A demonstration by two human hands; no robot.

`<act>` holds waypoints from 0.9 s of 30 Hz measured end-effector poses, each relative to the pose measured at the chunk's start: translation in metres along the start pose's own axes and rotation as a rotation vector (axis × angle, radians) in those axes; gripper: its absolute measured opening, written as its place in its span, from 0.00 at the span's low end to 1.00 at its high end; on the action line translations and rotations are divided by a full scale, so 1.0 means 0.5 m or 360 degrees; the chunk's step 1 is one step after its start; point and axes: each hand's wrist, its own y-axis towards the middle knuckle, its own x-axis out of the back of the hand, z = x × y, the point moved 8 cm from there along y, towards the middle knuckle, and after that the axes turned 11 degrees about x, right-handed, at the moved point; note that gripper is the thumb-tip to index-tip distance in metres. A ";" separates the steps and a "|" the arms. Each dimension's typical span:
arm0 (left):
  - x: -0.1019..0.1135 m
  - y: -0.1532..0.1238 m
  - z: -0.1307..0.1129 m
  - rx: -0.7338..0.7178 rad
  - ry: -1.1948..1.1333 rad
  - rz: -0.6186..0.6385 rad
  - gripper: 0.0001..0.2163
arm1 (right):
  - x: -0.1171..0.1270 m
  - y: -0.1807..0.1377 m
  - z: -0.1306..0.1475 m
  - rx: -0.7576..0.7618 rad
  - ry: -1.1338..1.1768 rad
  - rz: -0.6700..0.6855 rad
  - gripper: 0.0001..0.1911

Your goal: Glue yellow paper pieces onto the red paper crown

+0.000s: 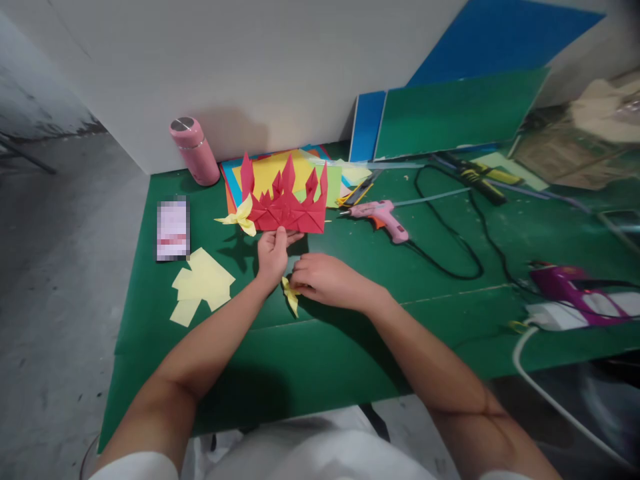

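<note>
My left hand [276,253] pinches the lower edge of a red folded-paper crown [286,212], thumb in front, and holds it above the table. Tall pointed spikes rise from the crown. At its left end sits a yellow folded-paper piece [241,217] with pointed petals. Just below and to the right, the fingers of my right hand [320,279] are closed on a second yellow folded-paper piece [291,297], low over the green table [345,360]. My fingers hide part of that piece.
Pale yellow paper scraps [203,285] and a phone-like blurred object [173,229] lie left, near a pink bottle [196,152]. Behind the crown are coloured paper sheets [305,167]. A pink glue gun [383,215] with a black cord, a cutter [363,190] and a purple device [570,290] lie right.
</note>
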 end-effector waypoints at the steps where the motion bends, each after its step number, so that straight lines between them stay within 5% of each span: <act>1: 0.000 0.000 0.000 0.0000 0.0000 0.0002 0.17 | -0.001 0.001 0.003 0.0000 0.0001 0.0008 0.09; 16: -0.002 -0.001 0.002 0.0047 -0.0033 -0.0014 0.17 | -0.003 0.006 0.035 0.0064 0.0039 0.0015 0.11; 22: -0.007 -0.004 0.004 0.0086 0.0008 0.0022 0.18 | 0.108 -0.044 0.031 0.0219 0.0185 -0.0372 0.09; 27: 0.003 -0.010 -0.001 0.0049 0.0088 -0.0043 0.15 | 0.210 -0.068 -0.030 0.0104 -0.0412 -0.0808 0.12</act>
